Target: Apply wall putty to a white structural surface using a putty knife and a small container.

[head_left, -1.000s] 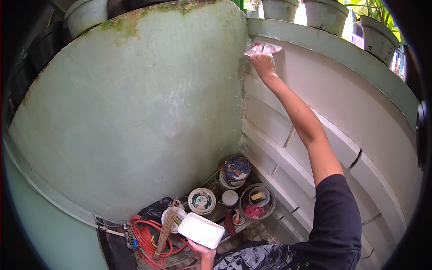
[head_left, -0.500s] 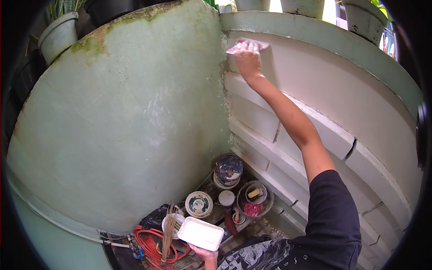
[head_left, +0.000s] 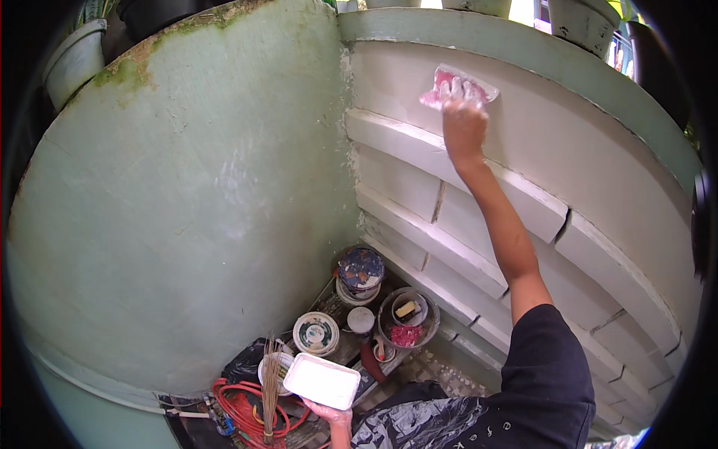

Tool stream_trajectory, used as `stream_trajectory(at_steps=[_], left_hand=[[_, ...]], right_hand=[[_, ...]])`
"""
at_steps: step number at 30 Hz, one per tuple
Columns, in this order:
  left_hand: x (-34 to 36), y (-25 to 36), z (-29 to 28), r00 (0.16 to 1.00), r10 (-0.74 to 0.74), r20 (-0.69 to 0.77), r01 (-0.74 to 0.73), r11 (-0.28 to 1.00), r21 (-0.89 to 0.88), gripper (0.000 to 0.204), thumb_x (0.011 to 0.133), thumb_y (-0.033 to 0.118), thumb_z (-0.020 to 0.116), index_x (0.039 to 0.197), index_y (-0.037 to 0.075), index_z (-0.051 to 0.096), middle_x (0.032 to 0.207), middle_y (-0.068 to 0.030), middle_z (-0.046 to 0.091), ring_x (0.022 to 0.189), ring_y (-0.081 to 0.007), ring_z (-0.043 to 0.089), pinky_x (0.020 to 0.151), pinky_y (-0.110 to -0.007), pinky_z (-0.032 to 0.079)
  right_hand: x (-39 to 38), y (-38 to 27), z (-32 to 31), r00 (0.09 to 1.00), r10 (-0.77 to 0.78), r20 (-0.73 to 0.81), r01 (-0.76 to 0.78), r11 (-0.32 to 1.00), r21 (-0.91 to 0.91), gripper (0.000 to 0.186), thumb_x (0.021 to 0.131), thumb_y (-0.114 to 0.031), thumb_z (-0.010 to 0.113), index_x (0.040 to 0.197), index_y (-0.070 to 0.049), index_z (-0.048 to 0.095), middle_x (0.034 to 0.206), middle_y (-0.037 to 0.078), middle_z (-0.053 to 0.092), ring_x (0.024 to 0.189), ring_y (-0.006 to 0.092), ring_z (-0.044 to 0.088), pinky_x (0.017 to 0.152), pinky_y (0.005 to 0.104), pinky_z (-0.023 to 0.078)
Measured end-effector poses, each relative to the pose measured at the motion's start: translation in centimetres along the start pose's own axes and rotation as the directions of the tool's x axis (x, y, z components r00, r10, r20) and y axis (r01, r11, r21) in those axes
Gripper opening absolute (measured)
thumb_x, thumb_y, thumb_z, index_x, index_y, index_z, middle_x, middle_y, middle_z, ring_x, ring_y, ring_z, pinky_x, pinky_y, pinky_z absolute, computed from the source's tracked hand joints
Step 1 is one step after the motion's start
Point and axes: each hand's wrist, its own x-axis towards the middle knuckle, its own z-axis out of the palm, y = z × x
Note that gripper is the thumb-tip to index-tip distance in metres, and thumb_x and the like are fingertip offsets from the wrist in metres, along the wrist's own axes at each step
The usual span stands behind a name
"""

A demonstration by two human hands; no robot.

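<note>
High on the pale upper panel of the block wall, my right hand presses a flat pink spreader smeared with white. Its fingers are closed over the spreader and are coated white too. Low down, my left hand holds up a shallow white rectangular tray from below. White material lies inside the tray. My left fingers are mostly hidden under it.
A green wall meets the block wall at a corner. Below stand lidded buckets, a dark basin holding a brush and pink material, a stick broom and a coiled red hose. Flowerpots line the top.
My right hand has swept the spreader rightward along the panel, away from the corner. The view has shifted slightly; my left hand still holds the tray.
</note>
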Motion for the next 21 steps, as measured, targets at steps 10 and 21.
stream_trajectory(at_steps=[10,21], left_hand=[[0.4,0.1,0.1,0.987,-0.131,0.089,0.133,0.991,-0.019,0.067,0.094,0.059,0.03,0.143,0.015,0.035,0.143,-0.0034,0.042,0.126,-0.0293,0.046,0.104,-0.044,0.039],[-0.9,1.2,-0.6,0.991,-0.08,0.107,0.084,0.996,-0.039,0.063,0.094,0.057,0.028,0.143,0.017,0.035,0.141,-0.0041,0.043,0.124,-0.0295,0.048,0.102,-0.046,0.042]], right_hand=[[-2.7,-0.3,-0.3,0.941,-0.108,0.32,0.008,0.954,0.299,0.021,0.082,-0.012,0.056,0.101,-0.01,0.064,0.089,0.007,0.066,0.078,0.0238,0.066,0.059,0.0339,0.052],[-1.9,-4.7,1.2,0.829,-0.238,0.505,-0.005,0.902,0.432,0.017,0.082,-0.01,0.055,0.095,-0.01,0.066,0.073,0.008,0.065,0.066,0.0222,0.067,0.055,0.036,0.054]])
